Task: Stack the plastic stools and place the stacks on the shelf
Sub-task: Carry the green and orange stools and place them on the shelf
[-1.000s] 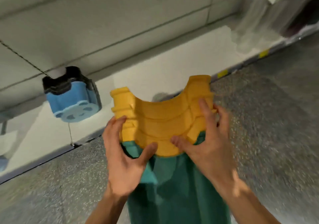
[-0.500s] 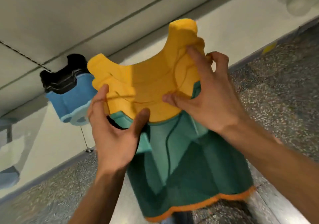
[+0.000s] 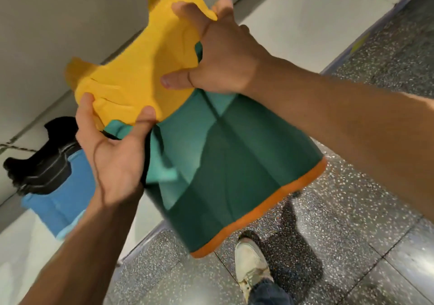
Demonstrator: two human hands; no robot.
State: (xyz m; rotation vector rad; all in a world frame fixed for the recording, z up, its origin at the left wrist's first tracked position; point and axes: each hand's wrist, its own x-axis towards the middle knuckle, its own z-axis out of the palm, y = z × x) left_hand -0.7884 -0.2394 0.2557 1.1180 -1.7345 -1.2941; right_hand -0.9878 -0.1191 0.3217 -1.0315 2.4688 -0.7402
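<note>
I hold a stack of plastic stools up in the air, tilted, legs pointing up and left. Its yellow stools are at the leg end, green ones form the body, and an orange rim runs along the lower edge. My left hand grips the lower yellow leg from below. My right hand clamps the upper yellow leg from the right. A second stack, black stools on blue ones, lies on its side on the white shelf at the left.
The white shelf board runs diagonally from lower left to upper right, with a grey wall behind it. Speckled dark floor lies below the shelf edge. My shoe and a trouser leg show at the bottom.
The held stack has risen and tilted further, coming closer to the camera. Both hands kept their grip on the yellow legs. The view dipped, showing my shoe.
</note>
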